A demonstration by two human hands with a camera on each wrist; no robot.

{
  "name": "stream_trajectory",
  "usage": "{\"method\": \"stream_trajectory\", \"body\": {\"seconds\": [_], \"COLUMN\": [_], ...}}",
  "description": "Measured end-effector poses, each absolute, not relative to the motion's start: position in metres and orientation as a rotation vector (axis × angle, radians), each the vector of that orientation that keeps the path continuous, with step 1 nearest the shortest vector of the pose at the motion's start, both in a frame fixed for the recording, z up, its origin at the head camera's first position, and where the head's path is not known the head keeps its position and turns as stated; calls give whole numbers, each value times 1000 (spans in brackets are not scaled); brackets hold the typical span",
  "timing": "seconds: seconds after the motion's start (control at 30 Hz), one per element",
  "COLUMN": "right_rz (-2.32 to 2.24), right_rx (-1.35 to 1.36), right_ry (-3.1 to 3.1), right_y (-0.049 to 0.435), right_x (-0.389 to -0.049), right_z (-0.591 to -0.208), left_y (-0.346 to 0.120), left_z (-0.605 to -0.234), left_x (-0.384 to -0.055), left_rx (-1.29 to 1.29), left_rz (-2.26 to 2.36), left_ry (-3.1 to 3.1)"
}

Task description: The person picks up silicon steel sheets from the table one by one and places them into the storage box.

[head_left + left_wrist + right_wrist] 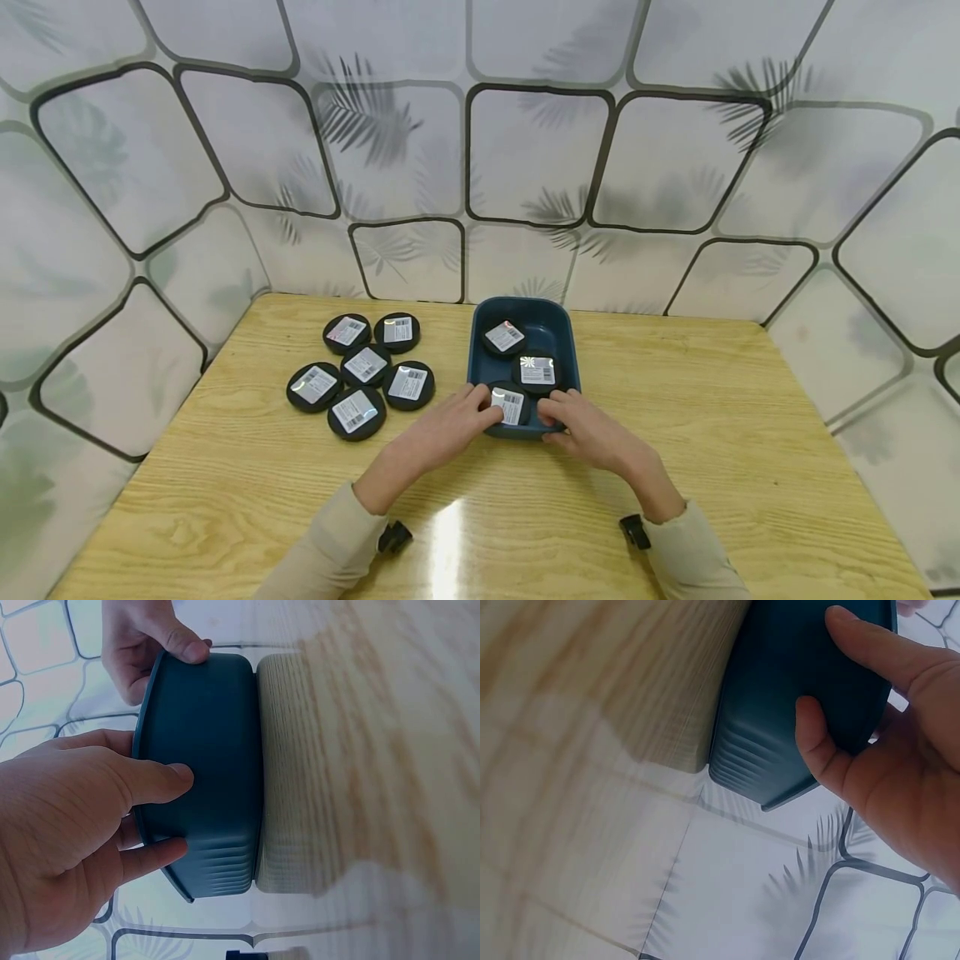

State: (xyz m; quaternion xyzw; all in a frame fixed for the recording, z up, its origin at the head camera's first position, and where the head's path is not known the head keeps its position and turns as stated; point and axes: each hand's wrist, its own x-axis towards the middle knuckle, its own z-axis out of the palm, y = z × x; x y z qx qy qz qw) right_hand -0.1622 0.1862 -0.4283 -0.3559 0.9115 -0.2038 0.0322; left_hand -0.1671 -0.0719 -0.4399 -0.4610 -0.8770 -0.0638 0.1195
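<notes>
A dark blue rectangular plastic bin (pixel 553 327) stands on the wooden table, its short side toward me. Inside lie three flat round black discs with white barcode labels: one at the back left (pixel 504 337), one at mid right (pixel 537 372), one at the front left (pixel 510 405). My left hand (pixel 444 427) grips the bin's near left rim, thumb pressed to the outer wall (pixel 214 772) and fingers over the edge. On the near right corner my right hand (pixel 600 435) holds the rim likewise, thumb along the outer wall in the right wrist view (pixel 780 682).
To the left of the bin, several more labelled black discs (pixel 365 365) lie in a close cluster on the table (pixel 675 375). A patterned curtain (pixel 536 158) hangs behind the table and along both sides.
</notes>
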Motion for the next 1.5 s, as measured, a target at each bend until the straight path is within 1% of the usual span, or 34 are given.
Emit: {"method": "stream_trajectory", "body": {"seconds": [0.97, 1.2, 1.5], "right_rz": [-622, -622, -509], "right_rx": [-1007, -1015, -1062], "right_ry": [2798, 2829, 2952], "right_y": [185, 187, 185], "right_x": [-161, -159, -154], "right_z": [-427, -428, -429], "left_y": [-73, -72, -72], "left_z": [-440, -440, -439], "left_x": [-167, -166, -166], "left_rx": [-1345, -1341, -1344], "left_rz": [-173, -173, -183], "left_ry": [-2557, -2570, -2577]}}
